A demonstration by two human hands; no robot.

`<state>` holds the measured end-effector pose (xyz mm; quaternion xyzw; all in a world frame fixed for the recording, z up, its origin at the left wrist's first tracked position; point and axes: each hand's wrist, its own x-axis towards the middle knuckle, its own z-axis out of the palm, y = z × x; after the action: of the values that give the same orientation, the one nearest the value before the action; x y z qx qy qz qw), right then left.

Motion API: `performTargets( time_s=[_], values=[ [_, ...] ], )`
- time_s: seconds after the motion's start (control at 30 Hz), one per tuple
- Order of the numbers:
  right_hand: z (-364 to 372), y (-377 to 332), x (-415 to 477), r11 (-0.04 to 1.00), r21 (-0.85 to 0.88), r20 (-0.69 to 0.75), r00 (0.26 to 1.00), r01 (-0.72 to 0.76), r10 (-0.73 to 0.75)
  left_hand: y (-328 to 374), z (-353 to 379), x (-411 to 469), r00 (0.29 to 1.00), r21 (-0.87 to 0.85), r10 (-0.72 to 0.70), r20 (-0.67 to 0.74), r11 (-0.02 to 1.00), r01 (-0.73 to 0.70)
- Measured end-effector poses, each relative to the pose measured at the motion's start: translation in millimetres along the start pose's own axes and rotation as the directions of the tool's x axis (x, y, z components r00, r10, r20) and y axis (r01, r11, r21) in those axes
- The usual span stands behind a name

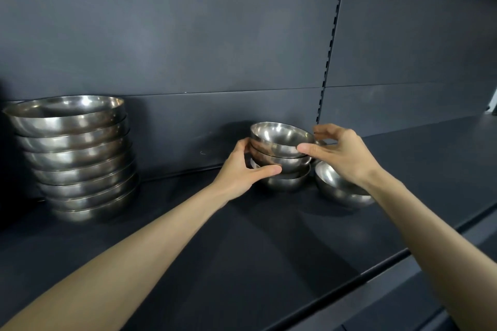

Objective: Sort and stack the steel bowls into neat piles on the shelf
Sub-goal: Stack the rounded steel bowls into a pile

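Steel is sorted by size on the shelf (269,244): a tall stack (75,158) of wide bowls is kept at left of frame, a small pile (293,165) at centre. The pile is steadied by the left hand (242,169), which is curled round its lower bowls. The top bowl (281,134) is pinched by the half-closed right hand (341,156), likely to seat it squarely.
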<state>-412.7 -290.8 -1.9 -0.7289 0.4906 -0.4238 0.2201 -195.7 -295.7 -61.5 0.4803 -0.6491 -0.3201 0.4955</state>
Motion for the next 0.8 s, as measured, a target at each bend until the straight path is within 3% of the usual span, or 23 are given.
performTargets(
  time_s=[0.37, 0.8],
  values=[
    [16.6, 12.5, 2.2, 0.999, 0.019, 0.024, 0.999, -0.044, 0.043, -16.2, 0.1, -4.5, 0.999, -0.113, -0.033, 0.011, 0.993, 0.034],
    [36.6, -1.2, 3.1, 0.996, 0.087, 0.066, 0.998, -0.026, 0.021, -17.4, -27.7, -22.4, 0.999, -0.094, -0.043, -0.026, 0.995, 0.041]
  ],
)
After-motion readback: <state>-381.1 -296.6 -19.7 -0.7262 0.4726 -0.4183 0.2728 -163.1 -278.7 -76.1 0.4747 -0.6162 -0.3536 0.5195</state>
